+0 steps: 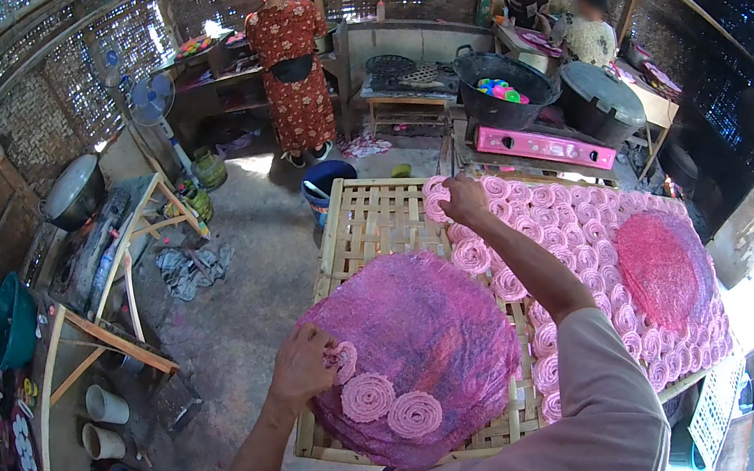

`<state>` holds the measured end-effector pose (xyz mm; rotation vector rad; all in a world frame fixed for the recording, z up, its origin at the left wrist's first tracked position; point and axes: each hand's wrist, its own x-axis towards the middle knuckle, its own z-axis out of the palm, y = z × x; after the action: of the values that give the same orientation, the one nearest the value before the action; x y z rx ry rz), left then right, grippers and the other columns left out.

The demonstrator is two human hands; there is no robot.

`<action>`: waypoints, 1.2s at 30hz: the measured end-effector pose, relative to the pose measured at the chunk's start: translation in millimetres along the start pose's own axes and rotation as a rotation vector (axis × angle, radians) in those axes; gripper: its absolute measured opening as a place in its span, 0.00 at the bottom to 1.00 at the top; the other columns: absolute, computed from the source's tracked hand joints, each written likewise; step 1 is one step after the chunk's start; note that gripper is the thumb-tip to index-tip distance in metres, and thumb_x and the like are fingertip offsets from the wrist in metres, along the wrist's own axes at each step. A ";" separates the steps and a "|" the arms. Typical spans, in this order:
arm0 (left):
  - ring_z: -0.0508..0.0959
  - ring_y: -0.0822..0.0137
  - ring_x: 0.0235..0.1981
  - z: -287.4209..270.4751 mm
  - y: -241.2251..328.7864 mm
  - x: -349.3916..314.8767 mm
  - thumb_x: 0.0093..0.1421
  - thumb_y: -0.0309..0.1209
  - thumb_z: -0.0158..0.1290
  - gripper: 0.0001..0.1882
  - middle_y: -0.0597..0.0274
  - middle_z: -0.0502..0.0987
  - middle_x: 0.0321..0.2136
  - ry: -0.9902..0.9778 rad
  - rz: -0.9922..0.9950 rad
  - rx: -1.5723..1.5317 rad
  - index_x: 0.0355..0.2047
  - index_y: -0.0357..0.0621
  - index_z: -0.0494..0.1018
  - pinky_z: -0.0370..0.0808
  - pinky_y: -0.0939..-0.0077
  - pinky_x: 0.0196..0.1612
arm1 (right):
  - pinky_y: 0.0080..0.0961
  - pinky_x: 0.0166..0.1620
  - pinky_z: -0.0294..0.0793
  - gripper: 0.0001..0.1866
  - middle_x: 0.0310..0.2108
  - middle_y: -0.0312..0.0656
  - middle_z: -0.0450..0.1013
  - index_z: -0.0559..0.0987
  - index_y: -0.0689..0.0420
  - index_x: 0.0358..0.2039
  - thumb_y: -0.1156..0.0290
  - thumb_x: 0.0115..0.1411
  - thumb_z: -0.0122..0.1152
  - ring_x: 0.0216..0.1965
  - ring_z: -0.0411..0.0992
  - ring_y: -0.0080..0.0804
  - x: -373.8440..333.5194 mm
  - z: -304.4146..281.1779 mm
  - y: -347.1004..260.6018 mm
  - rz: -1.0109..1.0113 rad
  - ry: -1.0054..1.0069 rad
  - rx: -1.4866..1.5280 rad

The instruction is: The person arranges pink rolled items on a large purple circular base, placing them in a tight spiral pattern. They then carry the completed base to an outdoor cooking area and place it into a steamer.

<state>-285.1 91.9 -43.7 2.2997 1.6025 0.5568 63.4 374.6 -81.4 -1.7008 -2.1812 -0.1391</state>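
Observation:
My left hand (302,365) has its fingers bent onto the edge of a pink spiral coil (345,361) of what looks like dough strands. That coil lies at the left of a round purple mesh sheet (416,303). Two more pink coils, a left one (368,398) and a right one (414,414), lie flat near the sheet's front edge. Stretched far forward, my right hand (467,202) is closed beside the pink coils (439,210) at the far edge of the bamboo rack (372,199). Whatever its fingers hold is hidden.
Rows of pink coils (582,234) cover the rack's right side, with a reddish mesh sheet (660,271) on them. Beyond stand a black wok (506,89), a lidded pot (603,99) and a blue bucket (327,180). Two people, one standing (294,72), one farther right (589,33), are behind.

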 end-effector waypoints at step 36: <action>0.80 0.60 0.31 4.5 73.0 -54.5 0.48 0.22 0.59 0.19 0.55 0.78 0.32 -0.017 -0.192 -0.613 0.42 0.41 0.70 0.76 0.73 0.35 | 0.34 0.42 0.76 0.16 0.36 0.48 0.77 0.79 0.57 0.44 0.64 0.57 0.60 0.36 0.76 0.40 -79.3 -4.6 -15.9 -0.117 0.167 0.253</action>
<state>-239.2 15.6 -23.8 1.6785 1.3738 0.8363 65.4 296.3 -102.3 -1.3742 -2.0760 -0.0319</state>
